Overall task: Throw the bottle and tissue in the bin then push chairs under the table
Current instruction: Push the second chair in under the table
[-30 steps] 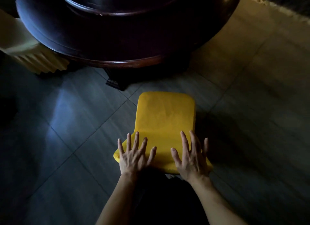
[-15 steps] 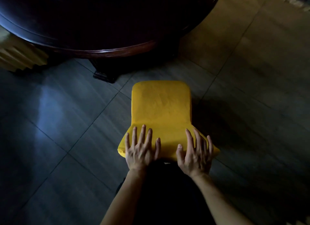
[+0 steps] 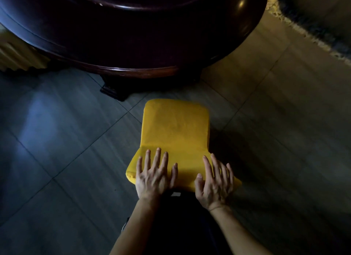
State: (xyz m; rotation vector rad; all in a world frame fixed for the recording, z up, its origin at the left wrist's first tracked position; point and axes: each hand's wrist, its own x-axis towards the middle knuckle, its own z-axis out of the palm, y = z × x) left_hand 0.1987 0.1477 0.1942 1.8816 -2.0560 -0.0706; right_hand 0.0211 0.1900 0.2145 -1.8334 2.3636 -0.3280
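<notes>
Two hands are pressing flat on the yellow chair.
The chair is sitting in the middle of the frame, just below the dark round table. The left hand and right hand are lying on its near edge, fingers straight and spread apart. A rug is peeking in at the upper right.

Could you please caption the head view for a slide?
The left hand and right hand rest flat on the yellow chair before the dark round table.
</notes>
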